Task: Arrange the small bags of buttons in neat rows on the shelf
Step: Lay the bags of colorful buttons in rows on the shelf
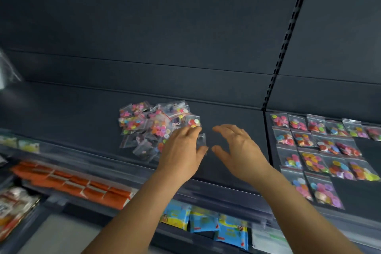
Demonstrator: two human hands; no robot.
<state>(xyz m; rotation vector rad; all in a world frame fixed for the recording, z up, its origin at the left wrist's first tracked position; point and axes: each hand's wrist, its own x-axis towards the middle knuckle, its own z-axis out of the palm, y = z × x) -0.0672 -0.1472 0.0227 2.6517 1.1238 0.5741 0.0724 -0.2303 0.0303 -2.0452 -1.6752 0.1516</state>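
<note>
The left hand (181, 150) pinches one small clear bag (201, 142) at the right edge of the pile (156, 130), thumb below and fingers above; the right hand (237, 148) hangs just beside it, fingers spread and loosely curved, grasping nothing. The pile lies mid-shelf (233, 117); the rows (321, 150) already laid sit on the next bay to the right, past the upright (288, 37). To do this step well, I judge, lift the bag clear of the heap so no neighbour drags along; pass it to the right hand flat, seal upward; set it flush with the last bag of a short row. Bare room shows between pile and upright, and at the rows' near right corner; the front lip (226, 194) is close, so keep bags back from it.
</note>
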